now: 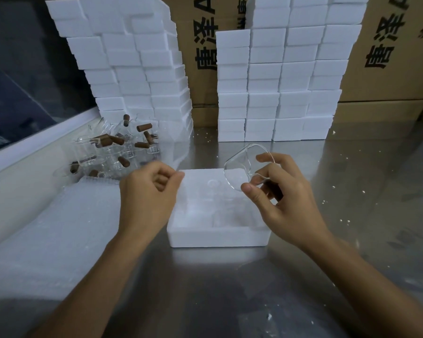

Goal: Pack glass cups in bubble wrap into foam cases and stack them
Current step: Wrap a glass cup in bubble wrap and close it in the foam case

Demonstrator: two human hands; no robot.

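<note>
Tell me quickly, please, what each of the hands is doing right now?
Left hand: fingers curled, holding nothing visible, over the left edge of the foam case.
Right hand: holding a clear glass cup, tilted, above the case.

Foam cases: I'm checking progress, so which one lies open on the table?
The foam case between the left hand and right hand; its cavity faces up, while the others stand stacked behind.
</note>
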